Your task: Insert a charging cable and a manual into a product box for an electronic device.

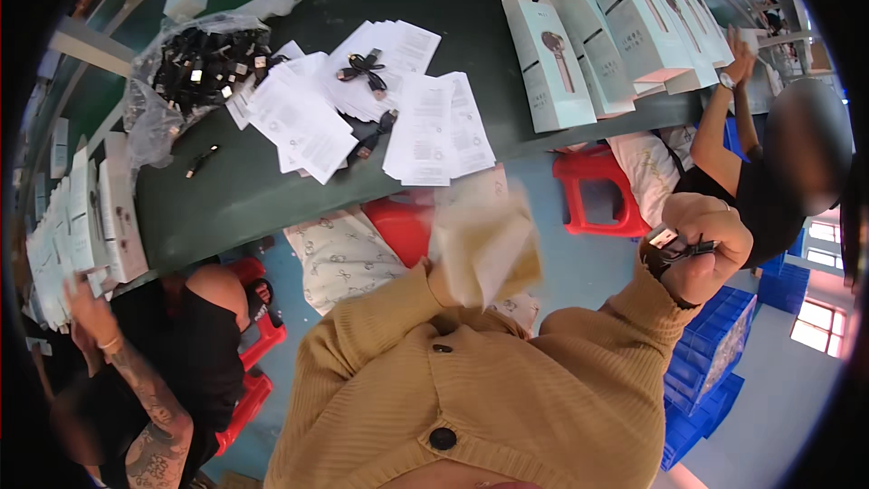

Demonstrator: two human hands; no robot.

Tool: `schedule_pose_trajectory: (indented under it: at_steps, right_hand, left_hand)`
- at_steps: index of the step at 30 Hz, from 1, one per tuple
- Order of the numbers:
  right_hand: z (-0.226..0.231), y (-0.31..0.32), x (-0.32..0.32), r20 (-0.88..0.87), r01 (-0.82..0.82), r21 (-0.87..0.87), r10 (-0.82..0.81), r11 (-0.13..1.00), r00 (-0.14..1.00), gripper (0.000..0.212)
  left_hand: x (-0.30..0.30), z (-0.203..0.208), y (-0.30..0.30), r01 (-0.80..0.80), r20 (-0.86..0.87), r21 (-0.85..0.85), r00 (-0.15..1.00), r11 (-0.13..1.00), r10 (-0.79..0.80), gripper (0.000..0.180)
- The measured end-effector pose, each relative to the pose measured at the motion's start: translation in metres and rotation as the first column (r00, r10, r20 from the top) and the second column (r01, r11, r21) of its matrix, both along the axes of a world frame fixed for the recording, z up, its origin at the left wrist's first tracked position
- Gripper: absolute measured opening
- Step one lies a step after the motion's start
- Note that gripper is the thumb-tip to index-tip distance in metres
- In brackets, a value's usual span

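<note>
My right hand (715,234) pinches a black cable (695,250) at three o'clock; my left hand (440,287), behind blurry paper (484,249), I can't tell.

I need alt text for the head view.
The right hand holds a bundled black USB cable; the left hand is mostly hidden by blurred paper. A green table bears leaflets, bagged cables and pale boxes, with co-workers alongside.
</note>
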State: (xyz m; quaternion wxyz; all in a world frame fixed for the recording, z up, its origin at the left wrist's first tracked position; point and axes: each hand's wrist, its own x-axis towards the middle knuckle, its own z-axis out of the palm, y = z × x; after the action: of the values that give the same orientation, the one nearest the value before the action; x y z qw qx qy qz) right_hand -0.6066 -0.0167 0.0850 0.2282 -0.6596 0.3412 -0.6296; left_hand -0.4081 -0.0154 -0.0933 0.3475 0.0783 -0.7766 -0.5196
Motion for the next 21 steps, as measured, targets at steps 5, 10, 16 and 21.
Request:
schedule_pose_trajectory:
  at_steps: [5, 10, 16, 21]
  right_hand:
    - [0.017, 0.003, -0.018, -0.247, -0.231, 0.104, 0.251, 0.967, 0.936, 0.034]
    - [0.02, -0.013, 0.004, -0.625, -0.382, 0.289, 0.475, 0.878, 0.619, 0.022]
    - [0.03, -0.012, 0.011, -0.742, -0.23, 0.374, 0.438, 0.899, 0.508, 0.018]
    - [0.025, -0.02, 0.022, -0.868, -0.052, 0.439, 0.439, 0.897, 0.231, 0.015]
  left_hand:
    - [-0.01, -0.015, 0.024, -0.322, -0.01, 0.284, 0.941, 0.903, 0.338, 0.061]
    - [0.0, -0.019, 0.022, -0.314, 0.035, 0.498, 0.939, 0.808, 0.343, 0.059]
    - [-0.009, -0.051, 0.032, -0.275, 0.049, 0.558, 0.953, 0.783, 0.3, 0.054]
    - [-0.006, -0.07, 0.043, -0.211, 0.193, 0.588, 0.974, 0.781, 0.118, 0.074]
